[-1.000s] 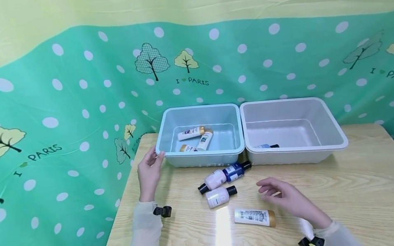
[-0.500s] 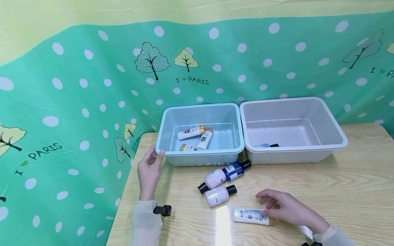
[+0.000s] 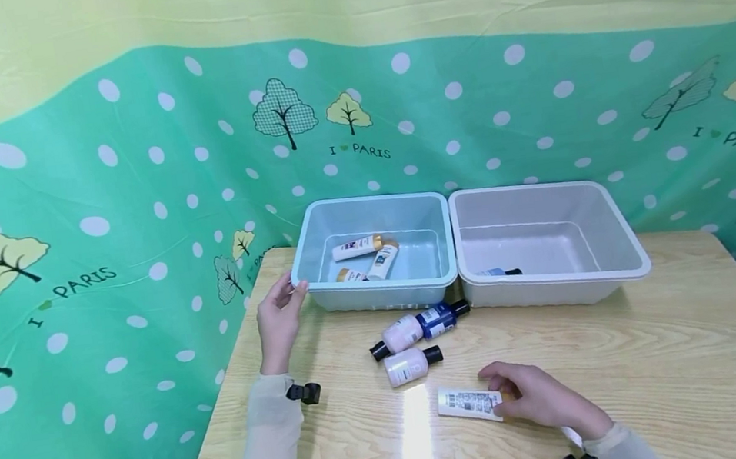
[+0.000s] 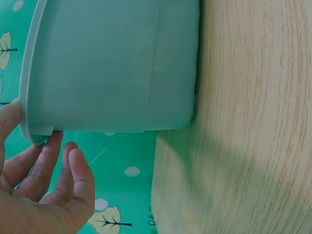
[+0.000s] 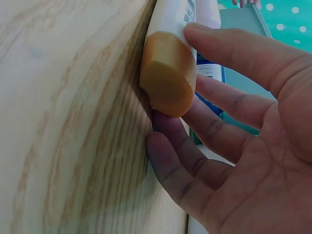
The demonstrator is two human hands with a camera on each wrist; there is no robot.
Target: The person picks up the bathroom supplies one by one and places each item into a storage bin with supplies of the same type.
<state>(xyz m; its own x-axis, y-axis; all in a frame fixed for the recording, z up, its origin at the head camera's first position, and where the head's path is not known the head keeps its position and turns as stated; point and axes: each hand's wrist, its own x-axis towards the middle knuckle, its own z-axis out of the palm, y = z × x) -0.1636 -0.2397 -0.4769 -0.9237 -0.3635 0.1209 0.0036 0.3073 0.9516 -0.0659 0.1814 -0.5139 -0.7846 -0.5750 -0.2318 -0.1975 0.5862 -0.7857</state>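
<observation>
My left hand pinches the front left corner of the light blue bin, thumb on the rim and fingers under it. A white bottle with a gold cap lies on its side on the table, printed label up. My right hand holds it near the cap: the thumb presses the body and the other fingers curl round the far side. In the head view this hand covers most of the cap. Two pale pink bottles with black caps and a dark blue bottle lie beyond it.
Several white gold-capped bottles lie in the blue bin. Against its right side stands a grey bin with a blue, black-capped bottle inside. A patterned green curtain hangs behind and left of the wooden table.
My right hand has come down toward me onto the capped end of the white bottle, and its fingers have closed round it. The left hand stays on the blue bin's corner.
</observation>
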